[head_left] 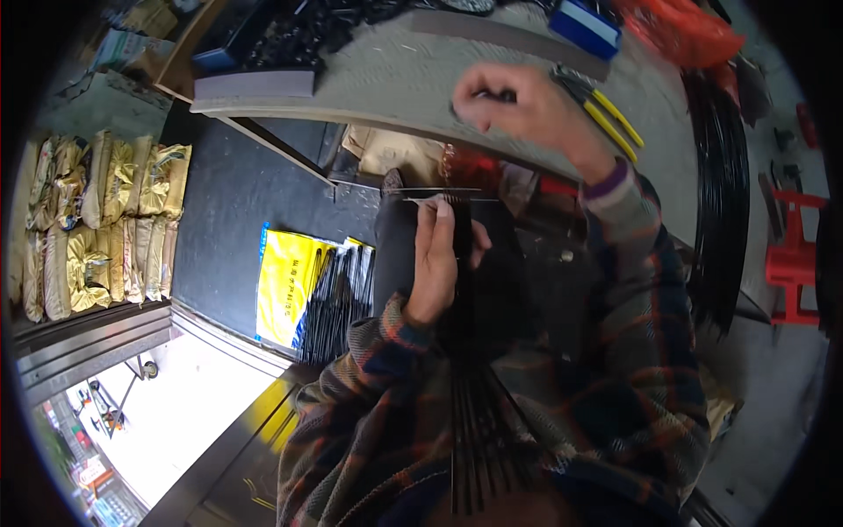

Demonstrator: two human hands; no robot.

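My left hand (435,255) is closed over my lap. Its fingertips pinch thin, straight rods (470,190) lying crosswise; their exact kind is too fine to make out. Higher and to the right, my right hand (518,110) is raised over the workbench's front edge. Its fingers are curled and slightly blurred, with a small dark piece (507,95) showing among them. Several long black rods (470,439) lie along my lap toward my body. Beside my right hand, pliers with yellow handles (615,120) rest on the workbench (369,75).
Small black parts (272,44) are heaped at the bench's back left. A blue box (584,31) and red plastic bag (680,31) lie back right. Black rods (720,193) hang over the right end. A red stool (795,259) stands right; wrapped bundles (97,224) and a yellow package (290,281) left.
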